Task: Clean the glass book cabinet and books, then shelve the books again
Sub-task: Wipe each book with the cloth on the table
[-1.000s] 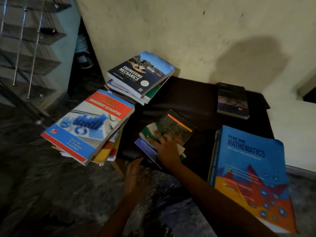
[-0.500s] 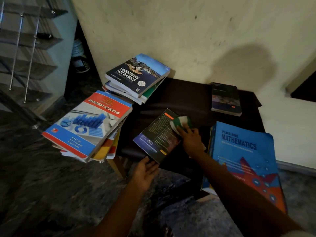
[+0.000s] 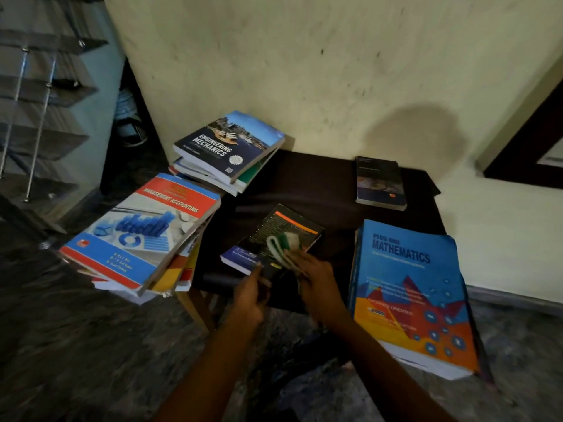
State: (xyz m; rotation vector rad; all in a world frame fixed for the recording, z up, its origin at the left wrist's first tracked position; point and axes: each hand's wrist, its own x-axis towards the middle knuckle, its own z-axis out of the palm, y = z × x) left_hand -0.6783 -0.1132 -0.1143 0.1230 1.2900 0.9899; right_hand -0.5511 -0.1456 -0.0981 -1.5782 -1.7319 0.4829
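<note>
Left hand [image 3: 249, 295] now grips the dark book [image 3: 274, 233] — right hand [image 3: 316, 281], holding the cloth [image 3: 285, 243], wipes back mid-cover; cleaning continues.

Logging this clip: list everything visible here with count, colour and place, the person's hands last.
Engineering Mechanics textbook: one, dark blue, tops the back-left stack.
Management Accounting textbook: one, red, white and blue, tops the front-left stack.
Black paperback with orange stripe: one, black, table middle, under the cloth.
Folded cloth: one, green and white, on the paperback.
Small dark book: one, blackish, table's back right.
Mathematics textbook: one, blue and orange, front right.
Table: one, dark brown, against the wall.
Glass shelves on metal posts: several, grey, far left.
Left hand: one, grips the paperback's near edge.
Right hand: one, holds the cloth on the paperback.
</note>
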